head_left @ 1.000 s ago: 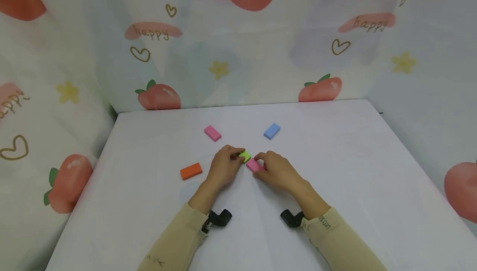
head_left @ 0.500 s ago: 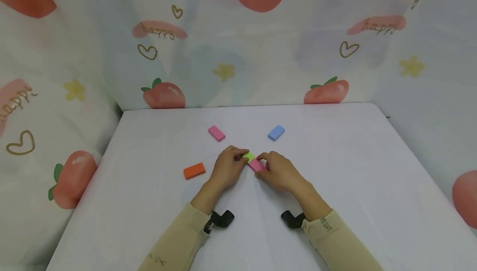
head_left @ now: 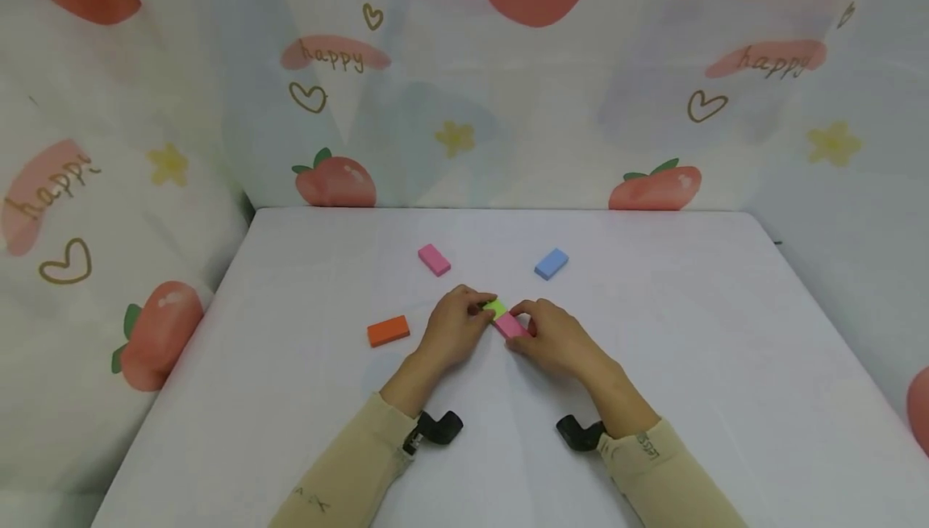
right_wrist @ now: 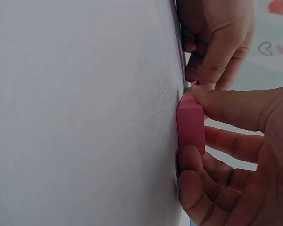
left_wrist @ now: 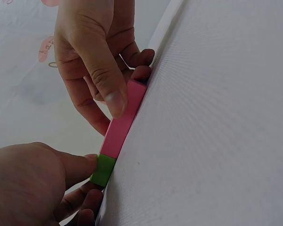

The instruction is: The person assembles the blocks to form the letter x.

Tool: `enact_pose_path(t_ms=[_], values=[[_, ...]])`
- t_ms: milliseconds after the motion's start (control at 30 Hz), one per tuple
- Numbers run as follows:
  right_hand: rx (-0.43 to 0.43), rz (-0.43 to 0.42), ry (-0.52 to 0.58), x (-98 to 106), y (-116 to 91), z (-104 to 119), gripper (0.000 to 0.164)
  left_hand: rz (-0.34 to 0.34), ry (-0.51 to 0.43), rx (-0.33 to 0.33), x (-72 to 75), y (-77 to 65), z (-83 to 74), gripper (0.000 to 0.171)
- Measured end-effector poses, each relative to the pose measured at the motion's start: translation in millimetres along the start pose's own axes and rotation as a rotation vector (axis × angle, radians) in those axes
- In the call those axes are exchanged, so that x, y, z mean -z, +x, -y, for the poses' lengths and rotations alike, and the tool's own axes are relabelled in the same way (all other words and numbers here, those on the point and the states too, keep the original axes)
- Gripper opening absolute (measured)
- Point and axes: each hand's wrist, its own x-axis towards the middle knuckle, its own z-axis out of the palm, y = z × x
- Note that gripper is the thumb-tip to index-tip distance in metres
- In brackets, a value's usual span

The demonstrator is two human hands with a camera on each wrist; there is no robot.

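Note:
My left hand [head_left: 456,325] pinches a small lime green block [head_left: 497,308] between thumb and fingers. Opposite it, my right hand [head_left: 557,336] grips a pink block [head_left: 511,326] by its long sides. The two blocks lie flat on the white table, end to end and in line. In the left wrist view the end of the green block [left_wrist: 104,168] meets the pink block [left_wrist: 117,136] with no gap showing. The right wrist view shows the near end of the pink block [right_wrist: 191,128], with the green one mostly hidden behind it.
Another pink block [head_left: 434,259] lies farther back on the white table [head_left: 689,351], with a blue block [head_left: 551,264] to its right. An orange block [head_left: 388,330] lies left of my left hand. A printed cloth [head_left: 522,109] hangs behind the table.
The green and pink blocks, slightly offset and apart a second ago, now sit in line with their ends together. Both hands keep their grips. The head view has shifted a little.

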Motion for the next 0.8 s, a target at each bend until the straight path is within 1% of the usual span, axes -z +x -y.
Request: enact_pose_path(t_ms=[167, 267, 333, 600, 800], values=[[0.030, -0.002, 0.022, -1.0, 1.5, -3.6, 0.054, -0.004, 0.021, 0.002, -1.2, 0.7, 1.0, 0.031], [0.027, -0.002, 0.033, -0.5, 1.7, -4.7, 0.061, 0.000, 0.019, 0.005, -2.4, 1.4, 1.4, 0.032], [0.027, -0.001, 0.030, -0.3, 1.8, -5.2, 0.063, 0.002, 0.018, 0.006, -2.7, 1.9, 1.3, 0.032], [0.057, -0.001, 0.022, 0.9, 3.4, -8.7, 0.058, -0.004, 0.034, -0.010, -0.5, 4.2, 1.0, 0.032], [0.042, 0.017, 0.041, 0.6, 2.0, -10.8, 0.058, 0.008, 0.023, 0.005, -2.9, 3.0, 3.2, 0.032]])
